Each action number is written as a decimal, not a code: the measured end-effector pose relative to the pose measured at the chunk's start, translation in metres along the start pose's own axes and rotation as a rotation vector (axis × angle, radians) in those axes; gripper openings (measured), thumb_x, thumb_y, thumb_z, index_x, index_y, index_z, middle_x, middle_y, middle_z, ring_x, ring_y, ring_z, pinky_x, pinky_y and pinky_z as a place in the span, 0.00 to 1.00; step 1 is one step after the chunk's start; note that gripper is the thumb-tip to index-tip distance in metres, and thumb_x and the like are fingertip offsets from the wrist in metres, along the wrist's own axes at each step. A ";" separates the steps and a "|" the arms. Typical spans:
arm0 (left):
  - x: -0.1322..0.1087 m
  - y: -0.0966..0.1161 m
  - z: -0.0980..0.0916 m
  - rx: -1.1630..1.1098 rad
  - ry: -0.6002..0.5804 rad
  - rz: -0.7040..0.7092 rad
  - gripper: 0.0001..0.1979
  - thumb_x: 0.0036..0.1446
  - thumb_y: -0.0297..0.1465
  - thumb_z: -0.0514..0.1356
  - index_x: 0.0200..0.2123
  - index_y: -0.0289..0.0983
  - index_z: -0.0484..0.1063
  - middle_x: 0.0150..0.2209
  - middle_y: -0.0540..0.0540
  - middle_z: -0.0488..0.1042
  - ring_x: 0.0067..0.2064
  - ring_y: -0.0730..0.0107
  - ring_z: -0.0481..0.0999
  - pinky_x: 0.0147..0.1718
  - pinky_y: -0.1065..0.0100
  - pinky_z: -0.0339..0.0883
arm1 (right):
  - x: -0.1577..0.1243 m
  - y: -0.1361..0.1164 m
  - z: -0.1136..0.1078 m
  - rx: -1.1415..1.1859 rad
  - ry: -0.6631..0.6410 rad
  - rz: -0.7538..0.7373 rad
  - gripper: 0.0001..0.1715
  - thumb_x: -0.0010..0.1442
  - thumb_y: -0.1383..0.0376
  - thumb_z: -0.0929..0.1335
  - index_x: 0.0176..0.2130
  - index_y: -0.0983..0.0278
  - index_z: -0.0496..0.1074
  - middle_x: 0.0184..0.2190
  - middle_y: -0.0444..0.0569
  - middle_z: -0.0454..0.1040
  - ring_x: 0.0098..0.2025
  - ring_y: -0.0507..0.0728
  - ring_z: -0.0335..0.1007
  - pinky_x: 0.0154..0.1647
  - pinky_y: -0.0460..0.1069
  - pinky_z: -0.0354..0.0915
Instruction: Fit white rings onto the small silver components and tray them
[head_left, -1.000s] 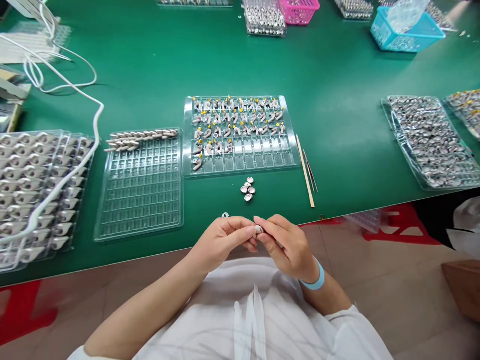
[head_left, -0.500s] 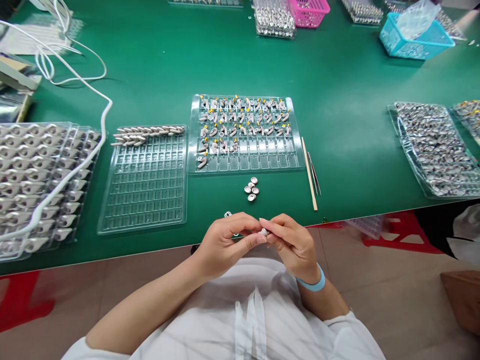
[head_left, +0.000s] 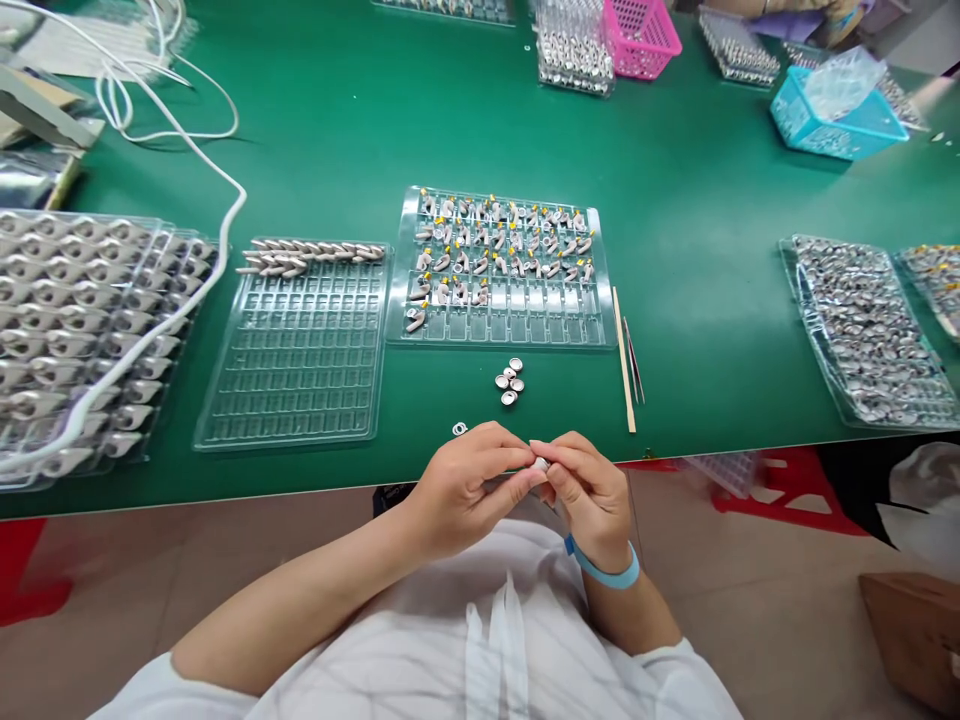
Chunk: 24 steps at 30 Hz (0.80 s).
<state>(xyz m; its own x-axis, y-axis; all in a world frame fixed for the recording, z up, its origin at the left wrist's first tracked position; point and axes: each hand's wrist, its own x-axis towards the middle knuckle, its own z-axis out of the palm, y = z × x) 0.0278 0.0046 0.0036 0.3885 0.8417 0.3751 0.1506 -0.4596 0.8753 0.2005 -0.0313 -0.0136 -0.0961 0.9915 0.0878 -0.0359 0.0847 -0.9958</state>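
Fingers (head_left: 574, 460) partly hide the small pale part (head_left: 541, 464), and the top edge cuts the pink basket (head_left: 643, 61).

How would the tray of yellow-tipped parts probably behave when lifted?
The tray may flex, as its clear plastic looks thin. Its far side may feel heavier, since most parts lie there. Tilting might spill them from open pockets.

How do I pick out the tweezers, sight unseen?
On the green table, find the central clear tray, partly filled with yellow-tipped parts. Just past its right edge lies a pale wooden stick; the tweezers lie beside that, on the side away from the tray. They're the shorter, slimmer, darker of the two, splitting into two prongs.
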 end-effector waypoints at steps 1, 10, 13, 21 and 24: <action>0.000 0.000 0.000 -0.007 0.003 -0.004 0.04 0.58 0.22 0.63 0.37 0.35 0.77 0.31 0.45 0.79 0.34 0.70 0.75 0.34 0.69 0.69 | -0.001 0.000 0.001 -0.025 0.014 -0.008 0.17 0.65 0.69 0.65 0.50 0.55 0.76 0.35 0.46 0.70 0.26 0.48 0.67 0.23 0.45 0.67; 0.003 0.008 -0.009 -0.218 -0.107 -0.290 0.06 0.61 0.27 0.61 0.35 0.34 0.79 0.31 0.44 0.79 0.34 0.70 0.75 0.34 0.70 0.69 | -0.001 -0.003 -0.001 -0.320 -0.046 -0.220 0.21 0.65 0.68 0.65 0.57 0.58 0.70 0.38 0.50 0.72 0.36 0.54 0.70 0.32 0.48 0.71; 0.002 0.007 -0.011 -0.305 -0.129 -0.417 0.08 0.61 0.30 0.61 0.34 0.34 0.79 0.32 0.44 0.78 0.33 0.69 0.75 0.34 0.70 0.69 | 0.001 -0.007 -0.001 -0.406 -0.033 -0.302 0.24 0.64 0.70 0.66 0.58 0.57 0.68 0.38 0.50 0.72 0.37 0.54 0.70 0.33 0.49 0.71; 0.005 0.007 -0.010 -0.783 -0.163 -0.789 0.11 0.54 0.36 0.67 0.35 0.32 0.80 0.32 0.45 0.78 0.33 0.70 0.75 0.35 0.69 0.73 | 0.004 -0.007 0.000 -0.475 -0.048 -0.405 0.28 0.63 0.74 0.64 0.60 0.58 0.66 0.36 0.50 0.71 0.35 0.54 0.69 0.31 0.49 0.71; 0.005 0.008 -0.012 -0.798 -0.160 -0.818 0.11 0.53 0.36 0.67 0.34 0.32 0.79 0.30 0.46 0.77 0.32 0.72 0.74 0.35 0.69 0.72 | 0.004 -0.008 -0.001 -0.497 -0.068 -0.396 0.26 0.65 0.71 0.64 0.61 0.58 0.66 0.36 0.50 0.72 0.35 0.54 0.70 0.31 0.49 0.72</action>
<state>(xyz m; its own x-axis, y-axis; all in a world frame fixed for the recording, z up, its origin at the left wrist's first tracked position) 0.0205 0.0088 0.0165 0.5594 0.7335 -0.3861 -0.1851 0.5646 0.8044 0.2011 -0.0277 -0.0057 -0.2335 0.8684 0.4374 0.3827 0.4956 -0.7797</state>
